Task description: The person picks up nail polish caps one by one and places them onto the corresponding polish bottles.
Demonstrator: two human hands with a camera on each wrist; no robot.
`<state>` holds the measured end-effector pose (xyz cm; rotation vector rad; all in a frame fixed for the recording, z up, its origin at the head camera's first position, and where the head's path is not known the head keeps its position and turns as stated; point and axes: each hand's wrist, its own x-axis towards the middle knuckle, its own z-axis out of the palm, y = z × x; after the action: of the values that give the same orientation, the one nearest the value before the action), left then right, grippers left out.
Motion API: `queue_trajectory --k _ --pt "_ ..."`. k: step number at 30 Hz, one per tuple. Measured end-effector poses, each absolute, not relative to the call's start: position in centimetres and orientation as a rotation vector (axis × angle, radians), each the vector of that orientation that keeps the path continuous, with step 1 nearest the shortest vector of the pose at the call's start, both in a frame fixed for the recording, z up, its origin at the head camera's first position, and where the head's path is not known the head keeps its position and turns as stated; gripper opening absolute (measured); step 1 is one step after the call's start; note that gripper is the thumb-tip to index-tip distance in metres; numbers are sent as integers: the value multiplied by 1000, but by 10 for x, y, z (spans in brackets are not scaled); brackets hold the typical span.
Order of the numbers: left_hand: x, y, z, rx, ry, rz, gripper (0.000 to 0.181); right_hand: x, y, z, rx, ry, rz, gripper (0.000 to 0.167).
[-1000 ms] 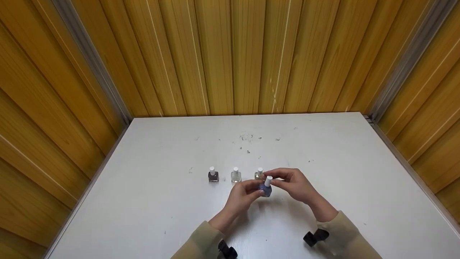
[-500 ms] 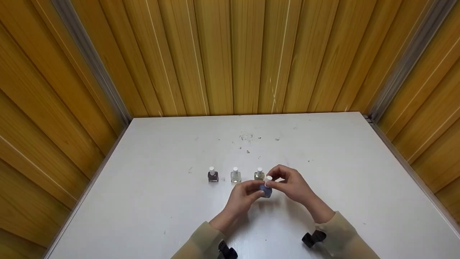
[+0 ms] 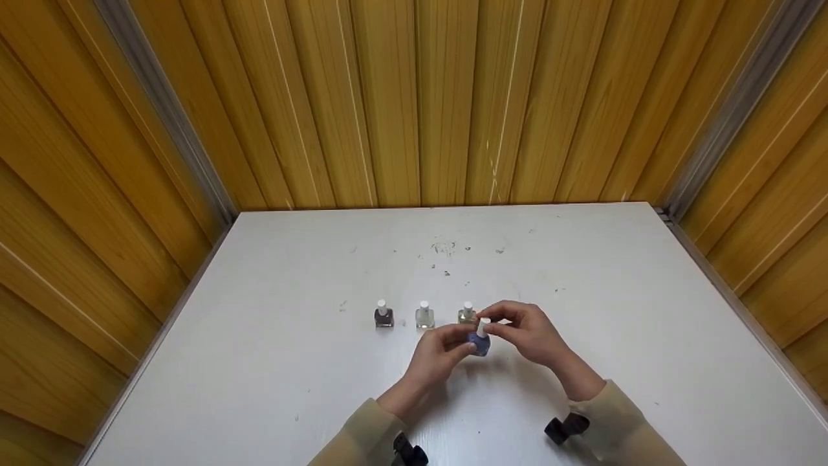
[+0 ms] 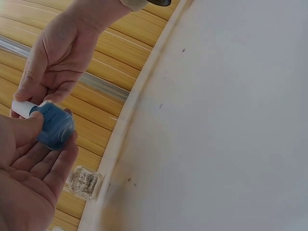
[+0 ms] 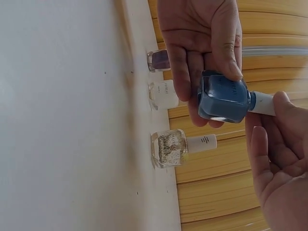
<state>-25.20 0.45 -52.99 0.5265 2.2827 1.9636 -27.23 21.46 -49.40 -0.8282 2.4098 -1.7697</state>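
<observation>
A blue nail polish bottle [image 3: 479,343] is held above the table, tilted slightly, by my left hand [image 3: 435,356]. Its thumb presses one side of the glass and the fingers support the other, as the left wrist view shows. My right hand [image 3: 529,331] pinches the white cap [image 5: 263,104] between thumb and fingertips. A short blue neck [image 5: 251,101] shows between cap and glass. Just behind the hands stands a clear bottle with gold flecks [image 5: 171,148], white-capped and partly hidden in the head view.
Left of the flecked bottle, a clear nail polish bottle [image 3: 424,316] and a dark purple one [image 3: 384,316] stand upright in a row. The white table [image 3: 259,362] has dark scuffs toward the back. Wood-patterned panels [image 3: 414,103] enclose it.
The right hand's fingers rose over the cap half a second ago, then drew back down to the right on it. The left hand and blue bottle have hardly moved.
</observation>
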Motion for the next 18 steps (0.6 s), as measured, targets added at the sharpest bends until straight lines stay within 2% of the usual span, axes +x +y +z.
queue_trajectory --k 9,14,18 --pt "-251 5 -530 521 2287 1957 25 -270 209 -494 -658 2471 -1791 14" --pt "-251 5 -531 543 2295 1957 25 -270 210 -493 -632 2489 -1725 21" --pt "-250 5 -532 541 2301 1956 25 -272 213 -493 -719 2426 -1689 31"
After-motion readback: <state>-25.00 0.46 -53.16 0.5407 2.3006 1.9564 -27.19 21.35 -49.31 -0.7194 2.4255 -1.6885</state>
